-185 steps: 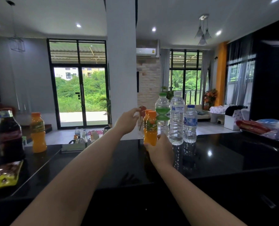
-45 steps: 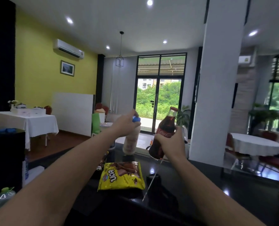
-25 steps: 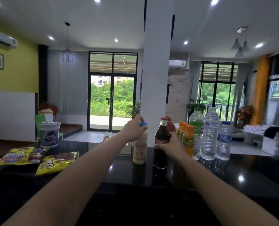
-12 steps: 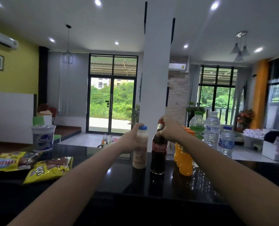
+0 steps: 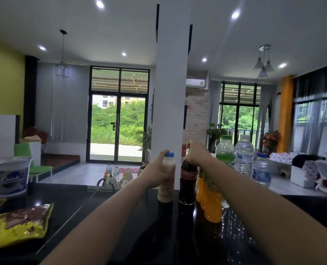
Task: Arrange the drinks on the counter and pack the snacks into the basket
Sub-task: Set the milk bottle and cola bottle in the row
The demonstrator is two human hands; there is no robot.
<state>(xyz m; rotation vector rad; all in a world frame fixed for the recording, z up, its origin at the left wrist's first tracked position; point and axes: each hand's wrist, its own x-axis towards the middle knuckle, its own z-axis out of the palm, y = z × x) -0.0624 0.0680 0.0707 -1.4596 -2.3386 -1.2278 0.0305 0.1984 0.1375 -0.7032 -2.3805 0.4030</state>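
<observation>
Between our two hands the gap is slight. Our left hand [image 5: 156, 173] wraps the upper body of the pale milky bottle [image 5: 166, 188], with a fingertip up beside its blue cap [image 5: 169, 154]. Our right hand [image 5: 197, 153] closes over the neck of the cola bottle [image 5: 187, 180] just beside it. Both bottles stand upright on the black counter [image 5: 101, 203].

Just right of our right hand stand the orange juice bottles [image 5: 210, 205], close against the cola, with the water bottles [image 5: 244, 159] beyond them.

We judge the cola bottle to be glass: heavy, stiff, slick and breakable. The neck serves for nudging it, but its waist is safer for lifting. The milky bottle looks like light plastic, best held round its body.

Well to the left of our left hand lies the yellow snack bag [image 5: 19, 224], soft and crushable; we would lift it by an edge.
</observation>
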